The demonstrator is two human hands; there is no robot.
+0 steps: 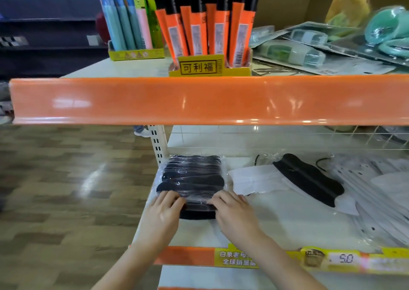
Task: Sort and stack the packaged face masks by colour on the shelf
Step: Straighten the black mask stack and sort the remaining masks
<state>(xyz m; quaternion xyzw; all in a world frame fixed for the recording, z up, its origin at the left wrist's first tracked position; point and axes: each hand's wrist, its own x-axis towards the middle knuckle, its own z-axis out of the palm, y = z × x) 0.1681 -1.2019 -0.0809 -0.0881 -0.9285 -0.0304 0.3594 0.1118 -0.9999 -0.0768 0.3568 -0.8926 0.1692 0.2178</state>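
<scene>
both hands, left hand (pixel 162 210) and right hand (pixel 234 212), rest their curled fingers on the near edge of a stack of black face masks in clear plastic wrap (pixel 191 179), at the left end of the white lower shelf (pixel 287 227); loose white packaged masks (pixel 254 180) lie just beside.

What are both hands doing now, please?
Left hand: fingers curled on the stack of black masks.
Right hand: fingers curled on the same stack.
</scene>
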